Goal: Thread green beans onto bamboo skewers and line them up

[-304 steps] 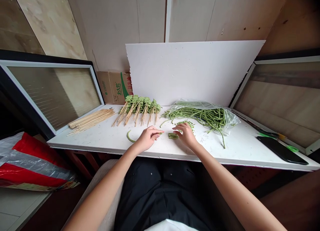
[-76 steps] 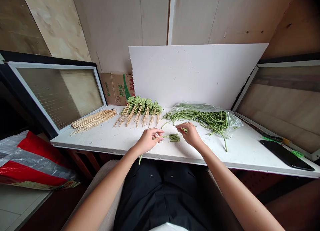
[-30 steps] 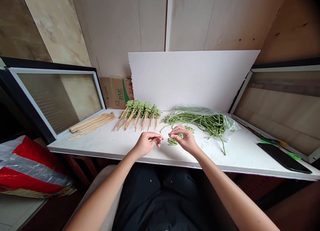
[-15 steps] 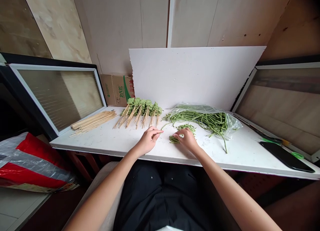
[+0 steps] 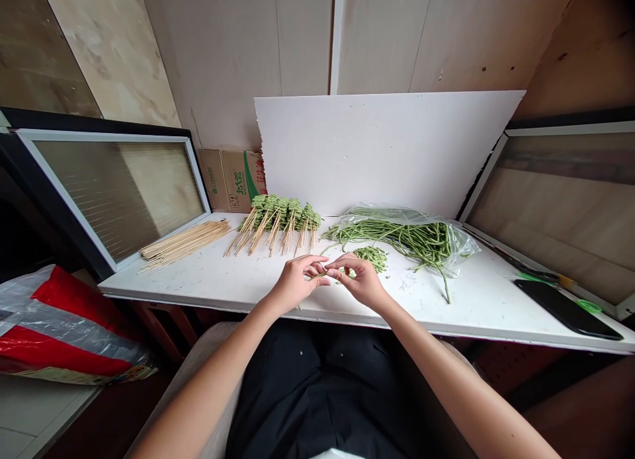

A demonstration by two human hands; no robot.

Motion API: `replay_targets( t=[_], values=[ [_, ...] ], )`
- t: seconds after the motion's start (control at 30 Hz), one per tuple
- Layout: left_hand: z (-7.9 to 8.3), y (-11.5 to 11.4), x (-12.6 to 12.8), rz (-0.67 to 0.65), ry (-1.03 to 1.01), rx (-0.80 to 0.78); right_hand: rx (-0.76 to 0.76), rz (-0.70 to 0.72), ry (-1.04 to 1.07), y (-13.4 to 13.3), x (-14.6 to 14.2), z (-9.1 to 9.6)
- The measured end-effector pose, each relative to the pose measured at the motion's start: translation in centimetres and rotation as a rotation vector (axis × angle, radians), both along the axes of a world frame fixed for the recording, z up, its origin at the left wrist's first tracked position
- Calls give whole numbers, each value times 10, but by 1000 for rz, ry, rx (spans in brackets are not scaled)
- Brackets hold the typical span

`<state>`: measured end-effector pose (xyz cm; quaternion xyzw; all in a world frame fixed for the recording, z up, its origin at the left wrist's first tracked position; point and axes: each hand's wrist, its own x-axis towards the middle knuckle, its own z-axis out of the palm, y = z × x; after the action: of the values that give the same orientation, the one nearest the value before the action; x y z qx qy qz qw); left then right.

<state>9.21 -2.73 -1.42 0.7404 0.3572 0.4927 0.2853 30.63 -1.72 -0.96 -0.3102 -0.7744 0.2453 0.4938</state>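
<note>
My left hand (image 5: 296,282) is closed around a thin green long bean (image 5: 317,275), whose tail end shows below the hand near the table edge. Fingertip to fingertip with it, my right hand (image 5: 361,280) pinches at the bean's other end. Just behind and beside the right hand lies a pile of short cut bean pieces (image 5: 373,258), partly covered by that hand. Farther back, whole long beans (image 5: 414,239) spill from a clear plastic bag (image 5: 459,252). Bundles of cut beans threaded on sticks (image 5: 285,211) stand beyond my left hand.
Loose bamboo skewers (image 5: 187,244) lie at the left of the white table (image 5: 238,280). A cardboard box (image 5: 231,181) and a white board (image 5: 387,155) stand at the back. At the right are a black phone (image 5: 565,308) and scissors (image 5: 538,272). Framed glass panels flank both sides.
My right hand has moved left from the pile of cut pieces and up to my left hand, meeting it at the bean. My left hand has barely shifted.
</note>
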Motion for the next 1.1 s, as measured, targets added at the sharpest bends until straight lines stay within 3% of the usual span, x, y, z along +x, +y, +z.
replay_targets(
  t=[0.23,0.4,0.63,0.9,1.1],
  values=[
    [5,1,-7,93,83,76,-49,-134,249,11,10,0],
    [10,-3,-6,115,79,113,-66,-166,269,13,10,-2],
    [10,-4,-5,133,70,155,86,-235,130,3,8,2],
    [8,-4,-6,85,103,177,335,-128,-106,-9,-1,12],
    [9,-7,-3,35,143,234,389,-120,-152,-9,0,11]
  ],
)
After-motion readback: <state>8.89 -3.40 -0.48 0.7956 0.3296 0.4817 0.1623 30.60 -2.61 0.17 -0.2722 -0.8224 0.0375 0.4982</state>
